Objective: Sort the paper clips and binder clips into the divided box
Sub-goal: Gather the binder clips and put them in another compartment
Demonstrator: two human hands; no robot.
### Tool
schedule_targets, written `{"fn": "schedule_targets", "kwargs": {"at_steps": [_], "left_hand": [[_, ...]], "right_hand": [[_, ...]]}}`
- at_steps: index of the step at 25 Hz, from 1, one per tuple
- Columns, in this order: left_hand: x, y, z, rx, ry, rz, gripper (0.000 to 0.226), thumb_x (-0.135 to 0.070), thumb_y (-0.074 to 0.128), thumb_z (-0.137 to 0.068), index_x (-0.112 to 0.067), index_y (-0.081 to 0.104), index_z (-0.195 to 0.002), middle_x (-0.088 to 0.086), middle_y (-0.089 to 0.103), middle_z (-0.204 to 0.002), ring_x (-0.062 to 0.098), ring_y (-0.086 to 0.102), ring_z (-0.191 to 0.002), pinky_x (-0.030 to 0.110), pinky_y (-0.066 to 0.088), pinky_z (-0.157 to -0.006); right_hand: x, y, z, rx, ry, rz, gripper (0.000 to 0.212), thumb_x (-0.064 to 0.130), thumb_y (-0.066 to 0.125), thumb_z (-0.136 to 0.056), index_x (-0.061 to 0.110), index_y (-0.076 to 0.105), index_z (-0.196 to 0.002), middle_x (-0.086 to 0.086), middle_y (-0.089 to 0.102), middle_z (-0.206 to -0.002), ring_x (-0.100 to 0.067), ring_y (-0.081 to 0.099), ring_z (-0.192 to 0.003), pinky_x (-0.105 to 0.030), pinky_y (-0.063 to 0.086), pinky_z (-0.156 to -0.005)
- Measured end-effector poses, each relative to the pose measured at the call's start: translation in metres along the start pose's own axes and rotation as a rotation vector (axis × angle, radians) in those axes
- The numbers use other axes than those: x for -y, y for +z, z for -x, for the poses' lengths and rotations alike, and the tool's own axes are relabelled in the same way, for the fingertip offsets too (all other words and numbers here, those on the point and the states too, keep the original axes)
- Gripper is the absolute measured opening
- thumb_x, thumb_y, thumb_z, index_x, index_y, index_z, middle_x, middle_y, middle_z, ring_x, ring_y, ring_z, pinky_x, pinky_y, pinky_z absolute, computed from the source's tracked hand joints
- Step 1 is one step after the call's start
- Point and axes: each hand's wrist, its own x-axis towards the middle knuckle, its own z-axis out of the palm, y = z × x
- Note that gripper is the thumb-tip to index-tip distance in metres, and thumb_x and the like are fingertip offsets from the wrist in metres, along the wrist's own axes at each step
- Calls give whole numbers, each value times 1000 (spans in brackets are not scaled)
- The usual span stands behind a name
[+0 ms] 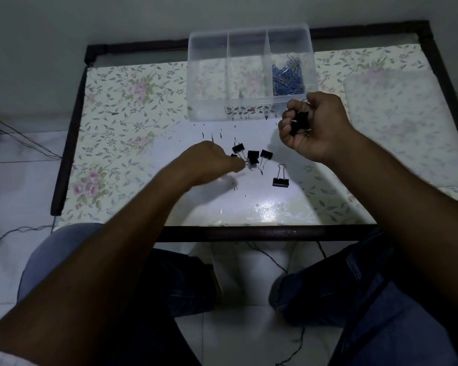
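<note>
Black binder clips (pixel 253 156) are gathered on the floral table (pixel 111 133) at the left hand (pixel 209 161), whose fingertips are pinched around the wire handles of the nearest ones. One clip (pixel 280 178) is left apart, just right of that pinch. Further out, the right hand (pixel 315 125) is curled shut on a bunch (pixel 299 122) of black clips, wire loops showing between the fingers. Just beyond that fist, the clear box (pixel 249 112) is seen; blue paper clips (pixel 287 75) are heaped in its right compartment.
</note>
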Motion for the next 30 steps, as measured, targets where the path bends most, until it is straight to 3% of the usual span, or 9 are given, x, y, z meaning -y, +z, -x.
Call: {"fn": "schedule_targets", "kwargs": {"at_steps": [3,6,13,16,20,23,25,27,30], "left_hand": [[-3,-18,7,384,-66,518,25,-39,45,-86,-16,50,-78,0,35,-70,16,17,-55,22,14,-48],[-9,-14,6,465,-7,896,22,-32,33,-85,-18,42,-70,-2,30,-67,15,12,-56,22,8,-45],[-43,-8,-2,43,27,1292,27,-20,35,-94,-14,61,-89,-4,40,-63,11,23,-47,19,15,-42],[-72,-24,-20,-79,18,1366,26,-24,35,-94,-17,55,-79,-3,39,-63,12,22,-48,19,15,-44],[-107,-39,-55,-197,-26,1361,30,-31,36,-97,-20,45,-71,-3,36,-61,13,22,-48,19,18,-43],[-116,-47,-82,-252,-33,1434,25,-21,39,-96,-14,56,-79,0,47,-63,15,36,-50,21,32,-45],[-118,-51,-97,-272,5,1465,26,-16,40,-95,-9,65,-91,5,62,-73,20,51,-61,26,45,-56],[-120,-52,-108,-301,42,1414,28,-13,43,-97,-7,70,-100,10,72,-95,25,63,-85,30,50,-72],[-121,-54,-107,-329,69,1303,28,-12,47,-97,-6,71,-109,12,73,-122,26,60,-122,34,40,-90]], "right_hand": [[-1,1,1,-5,5,-52,41,28,39,-102,6,66,-81,-9,58,-74,-22,51,-61,-25,47,-61],[-1,4,3,-17,-11,-98,42,31,40,-104,4,66,-86,-12,62,-76,-24,56,-65,-27,51,-62],[4,37,13,-43,-84,-158,36,31,43,-107,4,65,-97,-16,64,-88,-27,62,-79,-35,59,-77],[8,59,11,-40,-140,-143,30,28,43,-105,6,64,-102,-15,65,-92,-29,64,-84,-38,58,-85],[19,89,-9,-89,-214,-88,23,21,44,-101,9,63,-95,-11,62,-89,-27,62,-81,-36,58,-83],[28,107,-29,-114,-284,-20,24,17,43,-97,16,55,-76,-4,54,-73,-21,50,-63,-29,49,-69],[30,114,-38,-92,-307,36,26,19,42,-98,17,51,-73,0,47,-67,-17,40,-57,-28,36,-60],[30,119,-44,-79,-313,88,27,27,44,-103,13,60,-87,-3,55,-79,-17,50,-67,-27,41,-63],[27,119,-56,-101,-306,227,44,41,41,-107,7,64,-124,-4,63,-129,-18,55,-120,-31,30,-94]]}}
